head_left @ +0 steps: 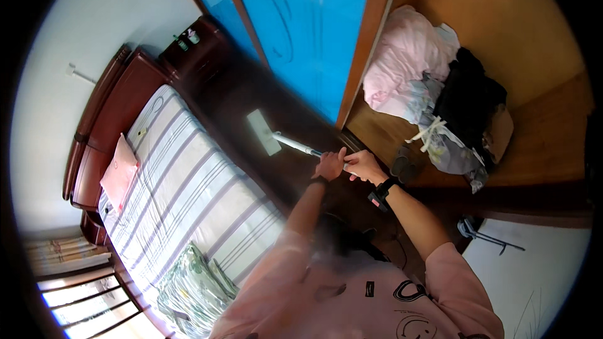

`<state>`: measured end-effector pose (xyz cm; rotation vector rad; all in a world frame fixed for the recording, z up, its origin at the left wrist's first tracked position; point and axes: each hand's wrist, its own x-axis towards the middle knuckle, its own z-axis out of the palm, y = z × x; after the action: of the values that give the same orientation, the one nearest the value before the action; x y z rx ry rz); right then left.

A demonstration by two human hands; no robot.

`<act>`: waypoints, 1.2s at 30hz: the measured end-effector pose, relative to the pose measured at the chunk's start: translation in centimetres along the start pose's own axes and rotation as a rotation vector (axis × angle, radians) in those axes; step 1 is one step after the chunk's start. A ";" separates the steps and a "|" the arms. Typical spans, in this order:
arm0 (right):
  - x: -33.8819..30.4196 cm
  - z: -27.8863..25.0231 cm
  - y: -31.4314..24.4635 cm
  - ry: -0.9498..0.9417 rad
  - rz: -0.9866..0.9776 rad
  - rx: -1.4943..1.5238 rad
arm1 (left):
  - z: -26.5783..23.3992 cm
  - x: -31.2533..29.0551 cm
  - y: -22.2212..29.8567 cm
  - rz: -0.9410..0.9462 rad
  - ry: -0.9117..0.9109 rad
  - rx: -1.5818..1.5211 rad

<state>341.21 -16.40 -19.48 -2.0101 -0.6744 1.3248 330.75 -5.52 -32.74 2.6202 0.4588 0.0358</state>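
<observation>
A flat mop (295,144) reaches out ahead of me, its pale rectangular head (264,132) lying on the dark floor between the bed and the wardrobe. My left hand (329,166) is wrapped round the white-and-blue handle. Close beside it, my right hand (365,166) is closed on the same handle nearer to my body, with a black band on the wrist. The handle's near end is hidden by my hands.
A bed (207,169) with striped bedding, a pink pillow (120,171) and a green patterned bundle (191,282) stands left. Ahead is a bedside cabinet (204,56) with bottles. Blue wardrobe doors (308,19) adjoin an open compartment holding piled bedding (408,59) and clothes (468,97).
</observation>
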 end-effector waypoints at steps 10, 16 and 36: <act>5.3 11.0 -4.1 -0.115 0.120 0.270 | 0.2 -6.3 -11.9 -0.055 0.208 0.084; 4.9 12.8 0.1 -0.230 0.217 0.323 | 1.9 -8.2 -11.9 0.115 0.227 0.012; -12.6 1.1 12.8 -0.596 0.283 0.630 | 9.8 -12.2 6.6 -0.081 -0.315 -0.221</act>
<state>336.57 -33.67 -21.65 -1.2279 -0.1625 2.0295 322.30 -19.36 -37.69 2.3324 0.4219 -0.3299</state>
